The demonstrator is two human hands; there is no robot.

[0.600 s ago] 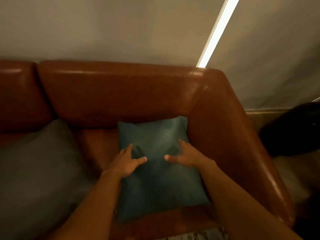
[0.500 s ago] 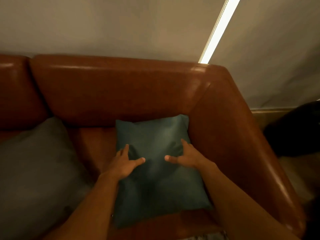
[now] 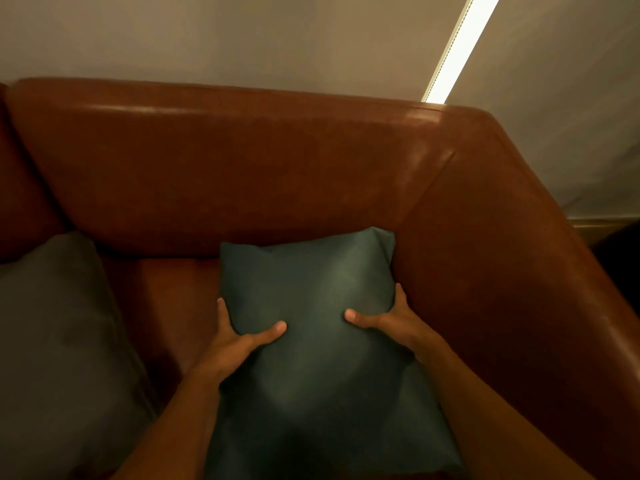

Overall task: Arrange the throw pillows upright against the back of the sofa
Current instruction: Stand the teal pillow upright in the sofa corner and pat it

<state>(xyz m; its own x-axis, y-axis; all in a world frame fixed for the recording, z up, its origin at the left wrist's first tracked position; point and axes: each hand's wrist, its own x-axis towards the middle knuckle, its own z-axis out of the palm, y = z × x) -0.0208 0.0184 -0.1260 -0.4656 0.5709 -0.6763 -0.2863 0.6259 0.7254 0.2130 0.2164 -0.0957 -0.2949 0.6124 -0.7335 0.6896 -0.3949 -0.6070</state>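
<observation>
A teal throw pillow [image 3: 311, 292] lies on the seat in the right corner of the brown leather sofa, its far edge touching the sofa back [image 3: 225, 168]. My left hand [image 3: 239, 341] grips the pillow's left edge, thumb on top and fingers wrapped around the side. My right hand [image 3: 388, 317] grips the right edge the same way, squeezed between the pillow and the armrest [image 3: 502, 271]. A larger grey pillow [image 3: 59, 341] lies flat on the seat to the left.
A pale wall or blind rises behind the sofa, with a bright slit of light [image 3: 457, 46] at the upper right. A strip of bare seat [image 3: 173, 299] separates the two pillows. A dark object [image 3: 620, 251] sits beyond the armrest.
Both hands have slid outward from the top of the teal pillow to its left and right edges and taken hold. The view has moved closer to the sofa.
</observation>
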